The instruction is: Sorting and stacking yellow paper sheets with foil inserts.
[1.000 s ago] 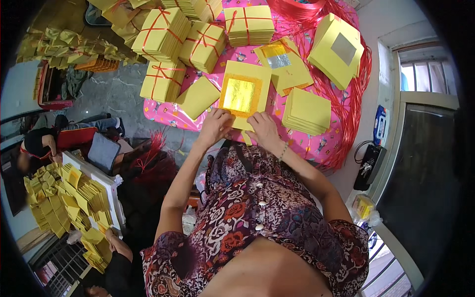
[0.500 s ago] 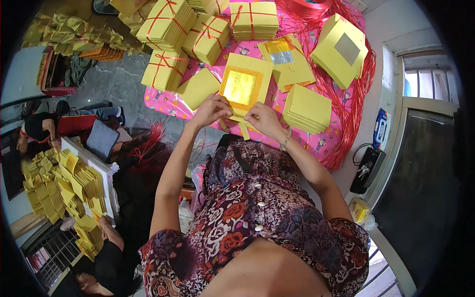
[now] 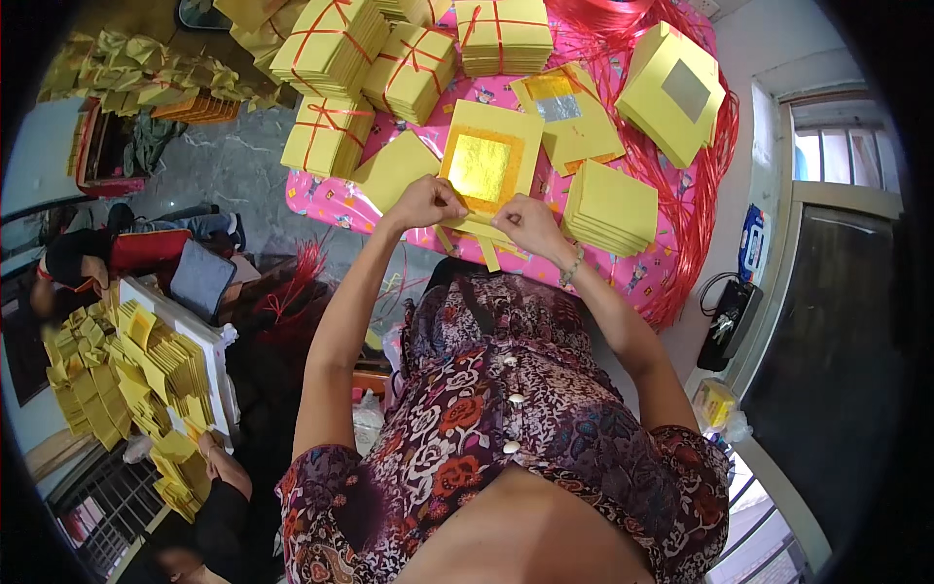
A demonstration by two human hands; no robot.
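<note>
We hold a yellow paper sheet with a gold foil square [image 3: 484, 170] at its near edge, above the desk with the pink patterned cover [image 3: 321, 200]. Our left hand [image 3: 425, 202] pinches the sheet's lower left edge in a narrow grip; our right hand [image 3: 527, 220] pinches the lower right edge likewise. A loose stack of yellow sheets [image 3: 611, 206] lies just right, and bundles tied with red string [image 3: 327, 136] lie to the left.
</note>
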